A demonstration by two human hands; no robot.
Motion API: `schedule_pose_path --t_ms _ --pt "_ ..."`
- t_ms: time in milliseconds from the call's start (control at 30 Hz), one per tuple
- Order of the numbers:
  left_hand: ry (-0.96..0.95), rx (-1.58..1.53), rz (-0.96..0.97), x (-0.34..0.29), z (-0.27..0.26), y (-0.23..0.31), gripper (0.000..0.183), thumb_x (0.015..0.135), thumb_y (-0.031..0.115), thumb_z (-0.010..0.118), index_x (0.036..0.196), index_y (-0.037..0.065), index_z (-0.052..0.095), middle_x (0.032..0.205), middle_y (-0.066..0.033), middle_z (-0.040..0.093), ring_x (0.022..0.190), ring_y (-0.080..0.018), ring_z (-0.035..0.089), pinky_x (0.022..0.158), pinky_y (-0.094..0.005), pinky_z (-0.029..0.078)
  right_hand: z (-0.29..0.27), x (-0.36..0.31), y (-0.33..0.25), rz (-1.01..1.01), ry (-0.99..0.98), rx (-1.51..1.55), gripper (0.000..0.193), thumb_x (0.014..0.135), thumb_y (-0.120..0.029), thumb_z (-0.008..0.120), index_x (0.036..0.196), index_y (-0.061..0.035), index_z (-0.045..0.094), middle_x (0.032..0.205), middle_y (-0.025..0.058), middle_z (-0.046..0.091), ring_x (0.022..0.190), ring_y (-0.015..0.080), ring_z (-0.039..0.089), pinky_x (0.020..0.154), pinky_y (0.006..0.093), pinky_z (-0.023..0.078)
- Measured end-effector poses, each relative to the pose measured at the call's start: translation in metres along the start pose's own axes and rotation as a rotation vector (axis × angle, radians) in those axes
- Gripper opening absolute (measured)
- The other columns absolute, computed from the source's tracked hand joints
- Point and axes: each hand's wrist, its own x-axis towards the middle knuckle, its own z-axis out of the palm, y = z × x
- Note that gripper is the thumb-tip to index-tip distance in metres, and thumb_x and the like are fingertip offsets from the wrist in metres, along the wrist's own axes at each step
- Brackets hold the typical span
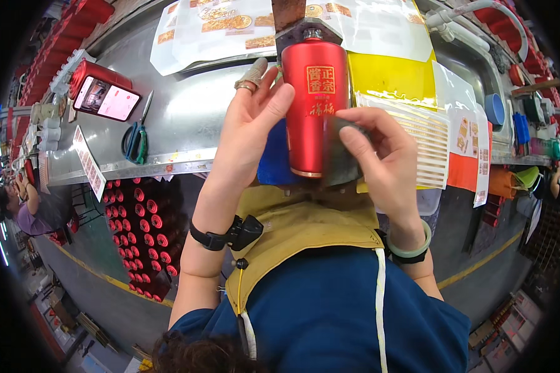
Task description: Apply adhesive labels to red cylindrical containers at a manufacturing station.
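Note:
A red bottle with gold lettering lies in front of me, its metal-threaded neck pointing away and a gold band at its base. To its left my left hand is open, fingers apart, with nothing in it; a pale covering wraps one fingertip. On the bottle's lower right side my right hand pinches a dark flat piece. Motion blurs this piece, and its exact kind cannot be made out. Under the bottle's left side a blue surface shows.
Sheets of gold-and-red decals lie at the back. A yellow sheet and a strip sheet are at right. Scissors and a phone rest at left on the metal bench. Red bottles stand below; a blue cup is far right.

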Motion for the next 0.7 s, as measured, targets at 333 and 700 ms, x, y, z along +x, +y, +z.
schedule_pose_path --t_ms 333,700 --pt "0.035 -0.099 -0.096 -0.001 -0.006 -0.004 0.068 0.106 0.025 0.066 0.160 -0.002 0.034 0.155 -0.0143 0.047 0.143 -0.0201 0.046 0.120 -0.0365 0.037 -0.021 0.040 0.009 0.001 -0.030 0.048 0.024 0.111 -0.019 0.053 0.120 -0.0010 0.067 0.097 -0.0033 0.060 0.085 0.0037 0.051 0.076 0.0179 0.041" --pt "-0.134 -0.078 0.008 -0.002 0.014 -0.004 0.075 0.103 0.020 0.069 0.160 -0.003 0.026 0.151 -0.0153 0.051 0.136 -0.0186 0.053 0.115 -0.0362 0.044 0.002 0.060 0.026 0.262 -0.018 0.314 0.023 0.103 -0.030 0.072 0.098 -0.0115 0.060 0.085 -0.0081 0.058 0.068 -0.0003 0.041 0.058 0.0183 0.032"
